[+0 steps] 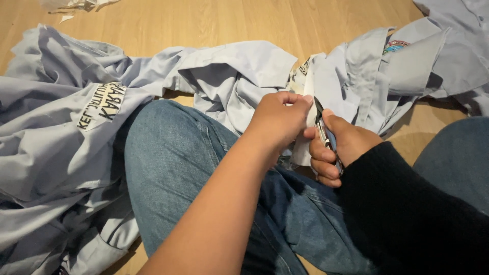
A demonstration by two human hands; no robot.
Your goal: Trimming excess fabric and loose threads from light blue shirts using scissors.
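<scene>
My left hand (277,119) pinches a fold of a pale blue-grey shirt (239,76) with a white patch at its edge, holding it up above my lap. Right beside it, my right hand (338,147), in a black sleeve, grips a small metal cutting tool (322,127) whose dark tip points up against the pinched cloth. Both hands nearly touch. My legs in blue jeans (173,158) lie under the hands.
More pale blue-grey shirts (46,132) are heaped on the left, one with a white printed patch (102,104). Another shirt with a coloured badge (395,47) lies at the upper right. Wooden floor (214,20) beyond, with white scraps (76,5) at the top left.
</scene>
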